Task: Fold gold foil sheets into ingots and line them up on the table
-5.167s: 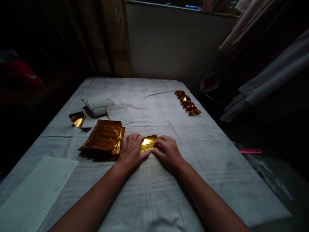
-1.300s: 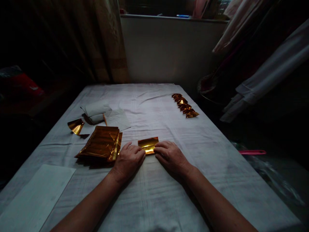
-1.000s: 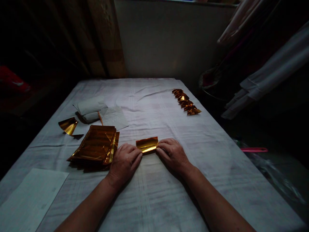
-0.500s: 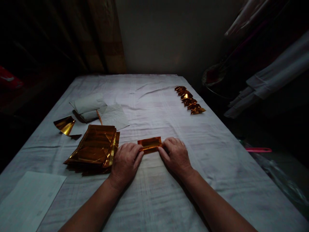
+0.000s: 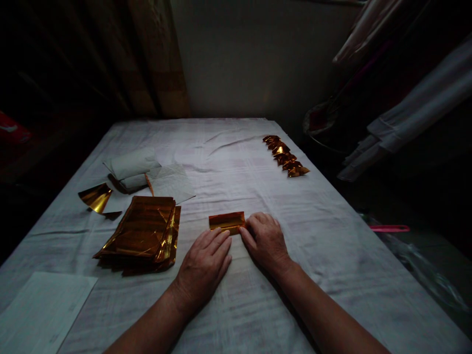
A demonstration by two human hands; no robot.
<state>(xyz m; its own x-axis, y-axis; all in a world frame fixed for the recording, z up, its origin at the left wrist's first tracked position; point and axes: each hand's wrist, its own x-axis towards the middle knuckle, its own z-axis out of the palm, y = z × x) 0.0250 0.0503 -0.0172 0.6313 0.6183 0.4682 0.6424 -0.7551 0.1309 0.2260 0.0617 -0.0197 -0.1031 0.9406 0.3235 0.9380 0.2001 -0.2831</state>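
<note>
A small folded strip of gold foil paper (image 5: 226, 221) lies on the white cloth (image 5: 236, 305) in front of me. My right hand (image 5: 264, 239) touches the strip's right end with curled fingers pressed on it. My left hand (image 5: 205, 264) lies flat on the cloth just below the strip, fingers stretched out, holding nothing. A stack of gold foil sheets (image 5: 142, 236) rests to the left of my left hand.
A row of several folded gold pieces (image 5: 284, 156) lies at the far right of the cloth. White paper wraps (image 5: 134, 164) and a curled gold scrap (image 5: 95, 197) sit at the far left. A white sheet (image 5: 40, 314) lies near left. A pink object (image 5: 389, 228) sits off right.
The gold strip has been folded narrower. My left hand has let go of its left end and slid back toward me, now flat on the cloth. My right hand stays at the right end.
</note>
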